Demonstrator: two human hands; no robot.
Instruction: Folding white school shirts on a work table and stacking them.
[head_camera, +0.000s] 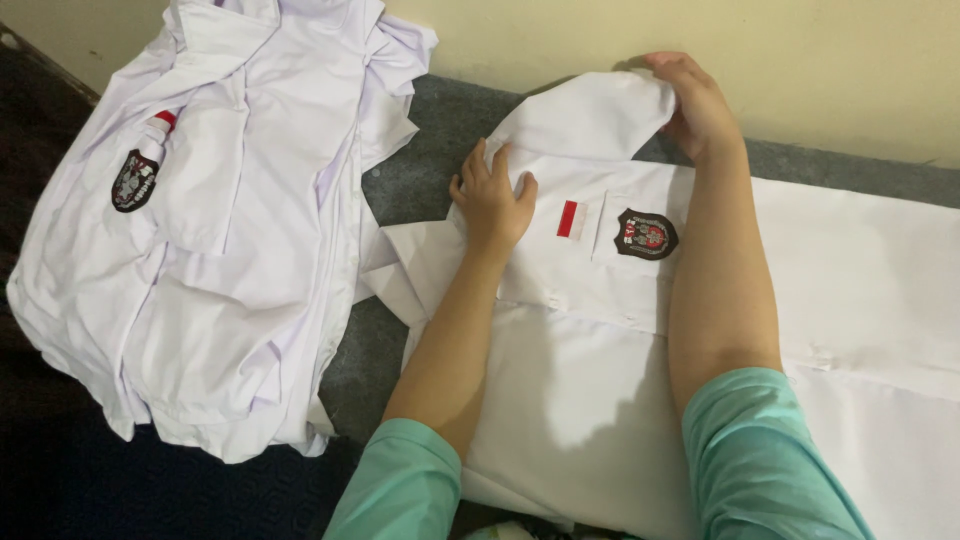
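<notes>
A grey, felt-like mat (420, 180) is lying along the foot of a pale cream wall (800, 60), with dark patterned flooring (60, 480) showing at the near left. Nearest, two teal sleeves (400, 490) are entering from below. A white shirt (600, 400) of smooth, thin cotton is spreading flat across the mat, its chest pocket carrying a dark shield-shaped badge (646, 234) beside a small red-and-white patch (570, 219). The left hand (492, 200) is lying open, fingers spread, pressing the cloth near the collar. Farther off, the right hand (700, 110) is gripping the folded sleeve (590, 115) against the wall. To the left, a rumpled pile of white shirts (230, 240) is crowding the mat's edge, just beside the flat shirt's hem.
</notes>
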